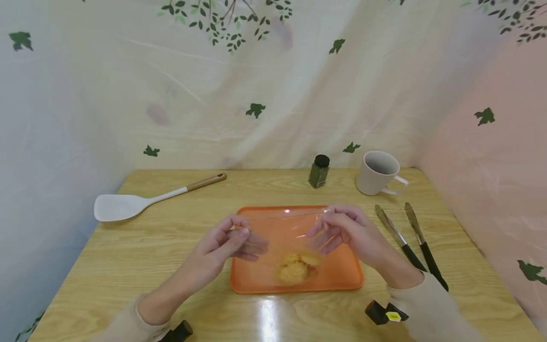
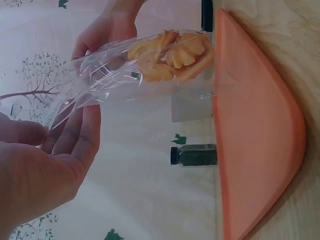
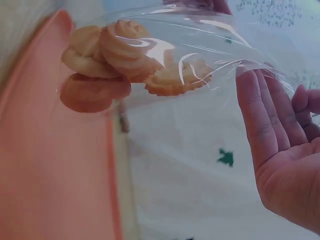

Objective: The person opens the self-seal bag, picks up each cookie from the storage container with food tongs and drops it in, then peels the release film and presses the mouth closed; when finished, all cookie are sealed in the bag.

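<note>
A clear plastic bag (image 2: 112, 75) with several golden cookies (image 3: 125, 50) at its bottom hangs between my two hands above the orange tray (image 1: 256, 247). My left hand (image 1: 224, 242) pinches one top corner between thumb and index finger, its other fingers reaching out along the bag. The opposite top corner is pinched by my right hand (image 1: 344, 232), thumb against index finger, the remaining fingers spread. In the head view the cookies show as a yellow cluster over the tray's near part; the bag itself is nearly invisible there.
A white spatula with a wooden handle (image 1: 205, 182) lies at the left. Behind the tray stands a small dark-capped jar (image 1: 318, 172), with a white mug (image 1: 373, 178) to its right. Black-handled tongs (image 1: 420, 240) lie right of the tray. Patterned cloth surrounds the table.
</note>
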`<act>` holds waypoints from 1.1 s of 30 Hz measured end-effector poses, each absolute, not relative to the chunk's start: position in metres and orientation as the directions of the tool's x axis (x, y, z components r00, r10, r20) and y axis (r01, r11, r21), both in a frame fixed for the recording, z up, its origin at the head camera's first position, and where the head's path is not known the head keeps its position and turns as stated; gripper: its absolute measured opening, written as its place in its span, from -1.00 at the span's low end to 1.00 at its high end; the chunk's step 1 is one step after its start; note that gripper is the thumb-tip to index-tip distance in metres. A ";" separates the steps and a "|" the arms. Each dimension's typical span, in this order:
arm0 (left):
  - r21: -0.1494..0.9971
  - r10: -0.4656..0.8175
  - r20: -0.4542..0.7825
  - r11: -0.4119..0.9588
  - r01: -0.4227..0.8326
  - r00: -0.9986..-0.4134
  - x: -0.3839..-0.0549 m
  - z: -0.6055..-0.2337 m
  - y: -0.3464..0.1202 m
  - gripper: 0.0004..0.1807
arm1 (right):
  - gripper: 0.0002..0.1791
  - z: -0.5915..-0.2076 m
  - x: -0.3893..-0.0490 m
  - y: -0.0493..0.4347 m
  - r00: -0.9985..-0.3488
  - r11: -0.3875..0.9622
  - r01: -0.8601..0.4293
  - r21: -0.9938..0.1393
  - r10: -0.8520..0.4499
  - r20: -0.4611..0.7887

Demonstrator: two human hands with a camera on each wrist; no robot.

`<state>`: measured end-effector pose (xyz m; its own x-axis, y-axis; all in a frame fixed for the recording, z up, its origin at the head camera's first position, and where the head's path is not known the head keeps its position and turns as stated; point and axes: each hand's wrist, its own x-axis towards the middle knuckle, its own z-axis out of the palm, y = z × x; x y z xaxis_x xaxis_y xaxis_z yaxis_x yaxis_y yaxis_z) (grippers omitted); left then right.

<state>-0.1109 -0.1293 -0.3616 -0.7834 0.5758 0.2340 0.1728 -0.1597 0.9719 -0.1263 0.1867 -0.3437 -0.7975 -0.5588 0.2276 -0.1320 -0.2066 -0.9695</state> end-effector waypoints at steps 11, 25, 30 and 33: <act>0.991 0.555 0.102 -0.133 0.033 -0.826 -0.127 -0.400 -0.104 -0.68 | -0.81 -0.391 -0.125 0.217 -0.886 -0.113 -0.128 -0.985 -0.434 0.164; 0.995 0.456 0.054 -0.102 0.008 -0.888 -0.153 -0.411 -0.100 -0.65 | -0.92 -0.419 -0.146 0.207 -0.967 -0.225 0.000 -0.974 -0.249 0.058; 0.993 0.409 0.011 -0.116 -0.040 -0.912 -0.169 -0.421 -0.097 -0.67 | -0.93 -0.423 -0.158 0.202 -0.983 -0.256 0.110 -0.960 -0.172 -0.067; 0.991 0.378 -0.015 -0.114 -0.062 -0.926 -0.175 -0.424 -0.095 -0.69 | -0.94 -0.426 -0.166 0.200 -0.984 -0.258 0.144 -0.955 -0.142 -0.110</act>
